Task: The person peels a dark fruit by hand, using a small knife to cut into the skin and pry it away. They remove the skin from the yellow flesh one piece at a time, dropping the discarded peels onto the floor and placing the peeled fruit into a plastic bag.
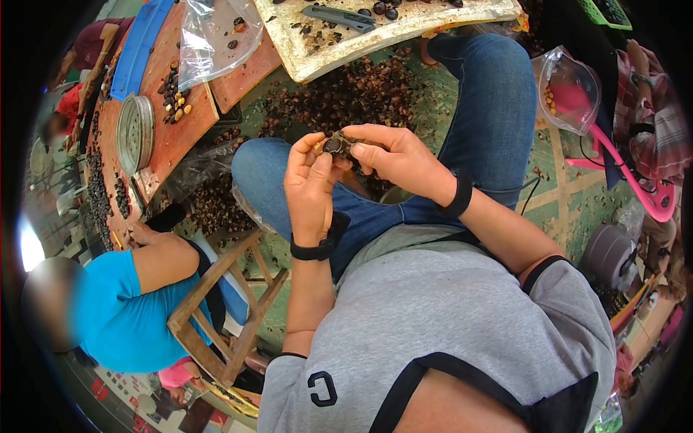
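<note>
My left hand (309, 184) pinches a dark, round nut (333, 146) between thumb and fingers, above my lap. A rough brownish husk shows around part of the nut. Thumb and forefinger of my right hand (398, 160) close on the husk from the other side. The fingertips hide some of it. Ahead of my hands, a grey box cutter (338, 17) lies on a worn whitish board (325, 59) among several dark nuts (380, 9) and shell scraps.
Broken husks (346, 94) cover the floor below. To the left, a red table (167, 148) bears a round metal lid (136, 133), a plastic bag (216, 40) and loose nuts. A co-worker in blue (137, 310) sits by a wooden chair (227, 310). A pink-handled object (635, 184) stands right.
</note>
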The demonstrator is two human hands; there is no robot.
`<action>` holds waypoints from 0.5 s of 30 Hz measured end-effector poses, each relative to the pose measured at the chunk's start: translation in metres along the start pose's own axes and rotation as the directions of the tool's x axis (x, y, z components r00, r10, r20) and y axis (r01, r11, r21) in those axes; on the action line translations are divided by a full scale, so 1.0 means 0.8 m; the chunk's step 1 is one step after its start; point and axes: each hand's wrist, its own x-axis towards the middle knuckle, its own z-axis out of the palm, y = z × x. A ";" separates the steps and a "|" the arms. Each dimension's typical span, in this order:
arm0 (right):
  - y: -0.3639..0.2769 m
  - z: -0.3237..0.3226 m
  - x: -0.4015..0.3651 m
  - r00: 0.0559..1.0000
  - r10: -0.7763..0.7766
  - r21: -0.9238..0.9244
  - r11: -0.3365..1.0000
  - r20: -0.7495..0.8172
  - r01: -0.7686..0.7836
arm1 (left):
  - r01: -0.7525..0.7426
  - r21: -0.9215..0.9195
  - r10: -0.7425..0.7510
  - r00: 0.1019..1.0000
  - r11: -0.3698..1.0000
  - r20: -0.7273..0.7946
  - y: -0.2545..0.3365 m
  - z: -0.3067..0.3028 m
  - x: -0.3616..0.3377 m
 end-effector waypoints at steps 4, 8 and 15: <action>-0.006 0.000 -0.003 0.992 0.105 0.041 0.994 -0.073 -0.102 | 0.087 -0.184 -0.086 0.996 0.979 0.011 0.006 -0.002 0.001; 0.004 0.006 -0.007 0.999 -0.037 -0.023 0.999 -0.027 0.036 | 0.101 -0.216 -0.102 0.995 0.971 0.003 0.005 -0.005 0.003; -0.017 -0.002 -0.006 0.996 -0.084 -0.342 0.936 0.016 0.084 | 0.115 -0.086 -0.117 0.993 0.990 -0.024 0.006 -0.003 0.002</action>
